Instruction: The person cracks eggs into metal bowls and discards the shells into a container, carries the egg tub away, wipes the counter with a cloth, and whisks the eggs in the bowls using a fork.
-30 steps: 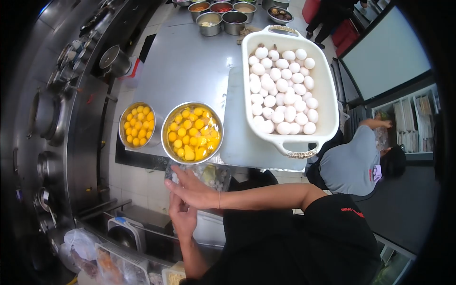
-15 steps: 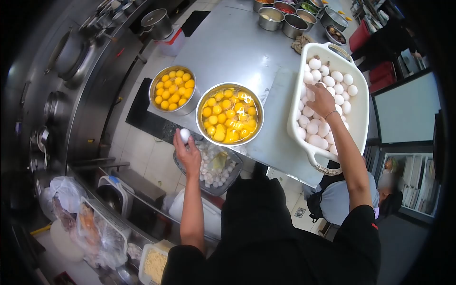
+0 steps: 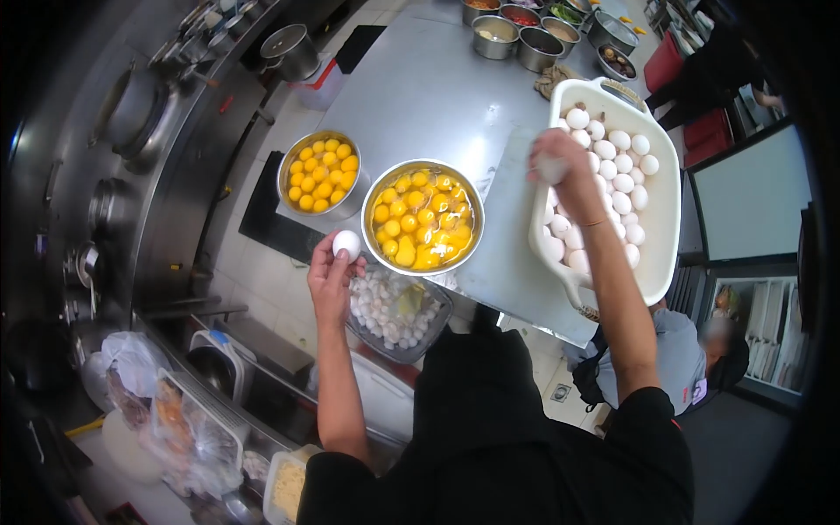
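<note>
My left hand (image 3: 330, 282) is closed on a white egg (image 3: 346, 245), held just left of the nearer metal bowl (image 3: 367, 229). That bowl is full of cracked eggs with whole yolks (image 3: 425, 219). My right hand (image 3: 570, 171), a little blurred, grips another egg (image 3: 551, 170) over the left rim of a white basket (image 3: 670, 219). Many whole white eggs (image 3: 622, 182) lie in the basket. Left of the nearer bowl stands a second metal pot (image 3: 348, 203), also holding yolks. Below the table edge sits a bin (image 3: 423, 348) of eggshells (image 3: 385, 308).
Several metal containers (image 3: 495, 45) of ingredients stand at the table's (image 3: 411, 96) far end, with a brown cloth (image 3: 553, 80) nearby. Another person (image 3: 661, 354) is low at the right, by an open fridge (image 3: 759, 328). A steel counter (image 3: 188, 166) runs along the left.
My right hand has lifted an egg from among the others and moved left to the basket's rim. My left hand, still holding its egg, has shifted slightly.
</note>
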The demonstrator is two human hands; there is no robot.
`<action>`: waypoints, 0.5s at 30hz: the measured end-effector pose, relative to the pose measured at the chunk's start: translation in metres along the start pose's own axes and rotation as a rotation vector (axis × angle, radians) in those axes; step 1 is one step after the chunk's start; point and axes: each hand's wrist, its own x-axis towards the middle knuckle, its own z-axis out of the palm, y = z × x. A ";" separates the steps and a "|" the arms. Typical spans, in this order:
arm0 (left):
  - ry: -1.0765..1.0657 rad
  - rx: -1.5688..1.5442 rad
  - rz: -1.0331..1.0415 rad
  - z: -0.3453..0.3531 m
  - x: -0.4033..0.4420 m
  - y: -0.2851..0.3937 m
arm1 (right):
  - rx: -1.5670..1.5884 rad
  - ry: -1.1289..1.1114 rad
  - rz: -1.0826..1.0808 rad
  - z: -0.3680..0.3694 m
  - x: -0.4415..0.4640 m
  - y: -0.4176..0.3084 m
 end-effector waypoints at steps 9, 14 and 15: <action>-0.340 -0.008 -0.114 0.056 0.017 0.056 | -0.798 -0.569 -0.500 0.140 -0.009 0.016; -0.420 0.132 -0.057 0.064 0.027 0.053 | -0.811 -0.489 -0.508 0.139 -0.013 0.028; -0.442 0.159 -0.029 0.065 0.028 0.051 | -0.818 -0.451 -0.523 0.139 -0.016 0.028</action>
